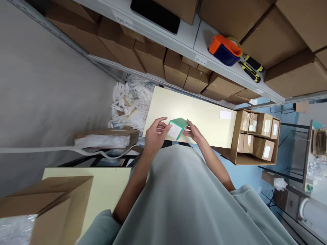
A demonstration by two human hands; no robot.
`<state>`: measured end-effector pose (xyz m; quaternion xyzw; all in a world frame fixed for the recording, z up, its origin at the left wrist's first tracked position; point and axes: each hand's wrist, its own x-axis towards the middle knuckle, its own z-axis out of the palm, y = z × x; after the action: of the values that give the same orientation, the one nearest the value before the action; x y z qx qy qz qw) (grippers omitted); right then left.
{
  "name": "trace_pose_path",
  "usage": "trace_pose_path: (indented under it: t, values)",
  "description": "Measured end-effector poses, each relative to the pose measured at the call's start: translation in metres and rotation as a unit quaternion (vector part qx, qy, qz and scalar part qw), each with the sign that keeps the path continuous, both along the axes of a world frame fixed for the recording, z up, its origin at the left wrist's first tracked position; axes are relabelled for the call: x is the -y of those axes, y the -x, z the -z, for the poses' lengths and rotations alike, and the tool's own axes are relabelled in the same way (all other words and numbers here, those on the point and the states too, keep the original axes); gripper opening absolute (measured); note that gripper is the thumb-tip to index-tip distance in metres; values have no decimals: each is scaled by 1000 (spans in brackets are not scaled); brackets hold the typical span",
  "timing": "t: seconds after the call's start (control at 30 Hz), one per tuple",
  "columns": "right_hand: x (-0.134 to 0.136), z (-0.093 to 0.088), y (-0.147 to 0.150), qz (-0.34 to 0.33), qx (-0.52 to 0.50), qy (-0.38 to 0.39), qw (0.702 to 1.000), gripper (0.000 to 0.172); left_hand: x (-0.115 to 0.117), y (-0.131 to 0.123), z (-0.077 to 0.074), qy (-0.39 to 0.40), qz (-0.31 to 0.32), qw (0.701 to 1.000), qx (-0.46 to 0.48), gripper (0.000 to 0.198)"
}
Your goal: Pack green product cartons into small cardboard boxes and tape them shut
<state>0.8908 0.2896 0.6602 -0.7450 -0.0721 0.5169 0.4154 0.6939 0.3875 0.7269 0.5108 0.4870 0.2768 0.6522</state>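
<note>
Over the near edge of the pale yellow table, a small green box with a white label is held up between both hands. My left hand grips its left side, with the thumb on the white face. At its right end, my right hand pinches the box with the fingers curled around the edge. The contents of the box are not visible. A white slip of paper lies flat toward the table's right end.
At the right stands an open carton of smaller labelled boxes. Shredded paper heaps up beyond the table's left end. Above runs a shelf with cartons, a tape dispenser, utility knives and a black phone. Another carton sits lower left.
</note>
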Motion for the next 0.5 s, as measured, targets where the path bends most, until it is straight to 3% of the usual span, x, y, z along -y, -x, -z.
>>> trace_pose_path:
  t: [0.13, 0.23, 0.37, 0.5]
  values:
    - [-45, -2, -13, 25, 4, 47, 999, 47, -10, 24, 50, 69, -118, 990, 23, 25]
    - [-101, 1, -16, -66, 137, 46, 987, 44, -21, 31, 97, 140, -191, 970, 52, 22]
    - [-189, 13, -9, -215, 326, 97, 915, 45, -41, 21, 149, 288, -244, 918, 124, 29]
    - [-254, 32, 9, -286, 386, 154, 863, 51, -65, 5, 179, 397, -235, 873, 159, 35]
